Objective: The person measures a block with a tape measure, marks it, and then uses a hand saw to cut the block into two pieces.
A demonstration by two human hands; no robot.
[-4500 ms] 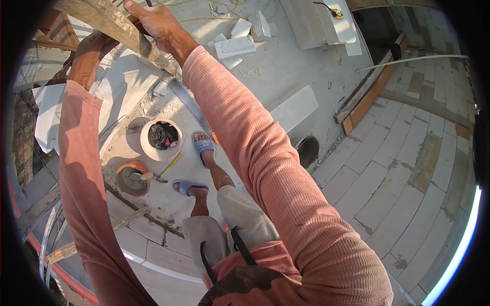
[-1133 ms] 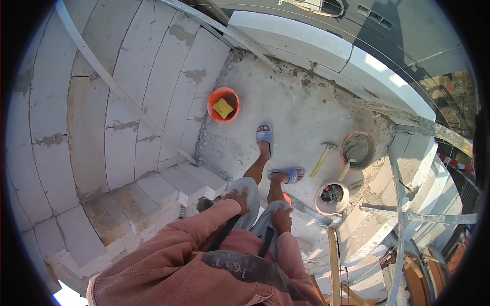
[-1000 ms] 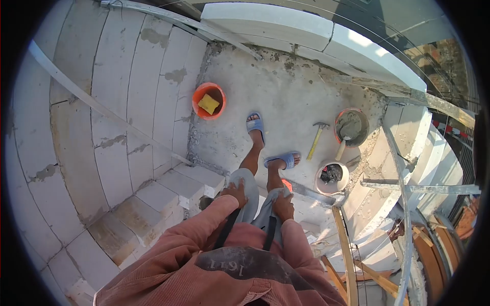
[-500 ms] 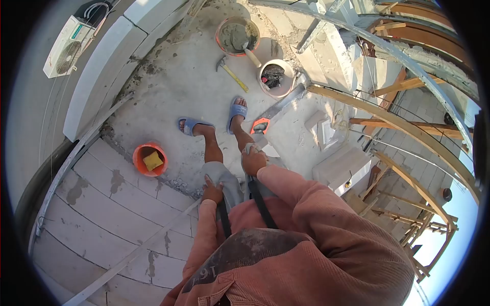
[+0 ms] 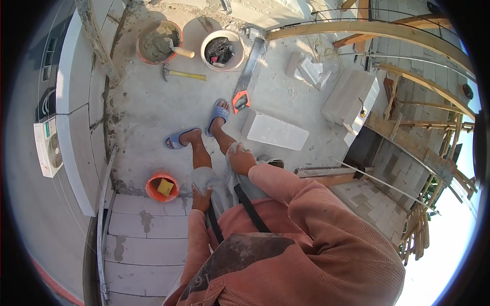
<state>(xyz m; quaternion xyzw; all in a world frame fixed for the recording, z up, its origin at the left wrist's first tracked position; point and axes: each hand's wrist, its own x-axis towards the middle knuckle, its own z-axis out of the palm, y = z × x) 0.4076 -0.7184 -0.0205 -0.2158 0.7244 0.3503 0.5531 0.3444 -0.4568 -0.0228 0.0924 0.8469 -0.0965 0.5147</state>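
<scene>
My left hand is closed on the cloth of the grey trousers at my left thigh. Further up, near the right knee, my right hand grips a bunched fold of the same trousers. Blue sandals are on my feet, on the concrete floor. An orange bucket with a yellow sponge stands to the left of my left hand. Beyond the right foot lies a handsaw with an orange handle, and a white block rests right of it.
A mortar bucket holds a trowel; a hammer lies below it. Beside them stands a white bucket with dark items inside. Large blocks and timber framing are at the right, a block wall at the left.
The view has turned, so buckets, hammer and saw appear further left and the white block shows fully. Both hands remain on the trousers.
</scene>
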